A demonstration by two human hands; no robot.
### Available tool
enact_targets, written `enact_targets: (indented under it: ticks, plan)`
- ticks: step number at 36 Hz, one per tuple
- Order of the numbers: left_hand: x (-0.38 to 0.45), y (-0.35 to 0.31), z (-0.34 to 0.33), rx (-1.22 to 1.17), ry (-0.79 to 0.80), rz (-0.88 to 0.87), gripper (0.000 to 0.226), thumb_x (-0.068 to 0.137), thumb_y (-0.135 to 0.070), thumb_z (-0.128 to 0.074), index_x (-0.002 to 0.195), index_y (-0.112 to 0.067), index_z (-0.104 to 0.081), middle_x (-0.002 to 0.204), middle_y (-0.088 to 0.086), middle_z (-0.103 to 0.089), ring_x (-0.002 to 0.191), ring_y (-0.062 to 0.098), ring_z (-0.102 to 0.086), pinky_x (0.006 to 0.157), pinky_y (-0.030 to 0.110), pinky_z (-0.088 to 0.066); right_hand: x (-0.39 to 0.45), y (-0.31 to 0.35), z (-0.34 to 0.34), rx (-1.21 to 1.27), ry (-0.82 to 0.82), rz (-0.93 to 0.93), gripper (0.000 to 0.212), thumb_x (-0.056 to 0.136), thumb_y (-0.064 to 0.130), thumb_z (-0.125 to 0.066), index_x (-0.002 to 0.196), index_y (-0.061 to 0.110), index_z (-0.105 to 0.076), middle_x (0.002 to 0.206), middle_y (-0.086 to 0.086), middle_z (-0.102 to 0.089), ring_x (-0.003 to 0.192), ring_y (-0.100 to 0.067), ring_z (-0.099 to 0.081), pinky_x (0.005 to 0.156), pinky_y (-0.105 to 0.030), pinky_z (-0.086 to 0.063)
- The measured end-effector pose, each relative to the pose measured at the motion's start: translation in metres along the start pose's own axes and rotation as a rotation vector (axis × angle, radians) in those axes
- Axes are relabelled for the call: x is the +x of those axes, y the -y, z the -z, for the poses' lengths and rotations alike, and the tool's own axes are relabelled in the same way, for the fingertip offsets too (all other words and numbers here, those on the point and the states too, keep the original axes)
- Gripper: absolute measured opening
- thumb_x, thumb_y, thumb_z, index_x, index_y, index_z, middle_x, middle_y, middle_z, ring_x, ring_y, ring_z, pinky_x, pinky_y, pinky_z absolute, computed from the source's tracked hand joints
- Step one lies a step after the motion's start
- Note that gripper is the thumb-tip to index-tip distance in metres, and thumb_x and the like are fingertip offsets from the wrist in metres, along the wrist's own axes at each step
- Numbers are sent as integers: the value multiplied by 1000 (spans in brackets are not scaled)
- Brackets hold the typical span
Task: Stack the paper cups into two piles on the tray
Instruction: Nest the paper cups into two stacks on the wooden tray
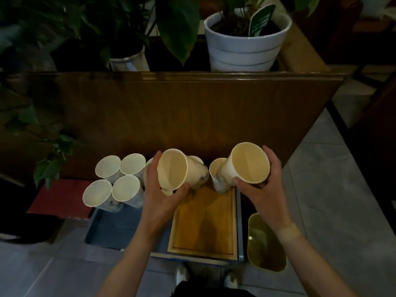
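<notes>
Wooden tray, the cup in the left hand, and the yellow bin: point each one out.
Wooden tray (205, 230): head view, bare middle of its floor.
Cup in the left hand (171, 170): head view, inside wall of the tilted cup.
Yellow bin (265, 247): head view, inside near its right wall.

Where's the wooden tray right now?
In the head view the wooden tray lies low and centre, between the person's forearms, under the left hand and its cup, with a yellow-green bin to its right.

Matt paper cups (172, 168); smooth wooden tray (205, 228) below the grips; glossy wood panel (171, 112) behind.
</notes>
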State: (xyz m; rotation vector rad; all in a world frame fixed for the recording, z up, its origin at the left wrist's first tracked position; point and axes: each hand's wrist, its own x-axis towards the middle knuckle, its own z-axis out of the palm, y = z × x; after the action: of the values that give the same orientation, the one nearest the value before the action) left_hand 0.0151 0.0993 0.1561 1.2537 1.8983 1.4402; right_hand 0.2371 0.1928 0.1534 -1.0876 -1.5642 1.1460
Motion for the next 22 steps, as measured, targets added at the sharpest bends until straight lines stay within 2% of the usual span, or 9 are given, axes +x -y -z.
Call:
enact_targets:
  ticks: [2,5,11,13,15,19,22]
  plan:
    - [13,2,2,29,4,3,101,63,-57,-70,149,-35,-21,142,-9,-31,132,16,-38,108,51,-42,9,1,-5,-1,-2,14,100,57,67,-78,140,47,-27,128,35,-39,123,2,-43,97,-41,-50]
    - [30,8,5,48,6,4,100,64,-57,-70,148,-41,-19,140,-14,-31,131,15,-39,107,53,-43,21,0,-12,1,-7,9,100,55,67,-78,140,48,-28,127,36,-41,122,3,-43,98,-40,-50]
    - [58,24,7,122,45,-2,95,65,-61,-66,144,-50,-15,140,-18,-25,129,13,-37,104,43,-42,42,-14,-24,-89,-7,-66,109,51,73,-75,144,43,-26,141,16,-39,127,-6,-42,100,-44,-49]
    - [67,31,6,142,80,-7,94,69,-56,-70,145,-48,-14,138,-19,-24,127,11,-34,102,39,-41,47,-20,-29,-129,-16,-86,108,53,73,-75,144,42,-26,144,13,-38,127,-8,-42,100,-45,-48]
    - [75,39,4,188,112,-23,95,75,-45,-76,147,-43,-14,144,-12,-24,126,9,-32,101,37,-41,49,-28,-33,-162,-27,-104,106,55,72,-74,144,42,-26,145,13,-37,128,-9,-41,101,-46,-46]
    - [87,54,-2,254,158,-32,97,77,-38,-79,150,-39,-14,147,-8,-23,123,5,-29,94,29,-36,53,-45,-41,-226,-47,-119,98,64,52,-81,144,42,-26,146,12,-36,129,-12,-39,103,-47,-44]
    - [93,64,-8,256,193,-26,97,77,-40,-79,150,-38,-15,147,-9,-23,123,4,-29,95,27,-35,54,-54,-46,-288,-48,-121,97,66,46,-82,145,41,-26,146,10,-35,125,-8,-36,99,-36,-43]
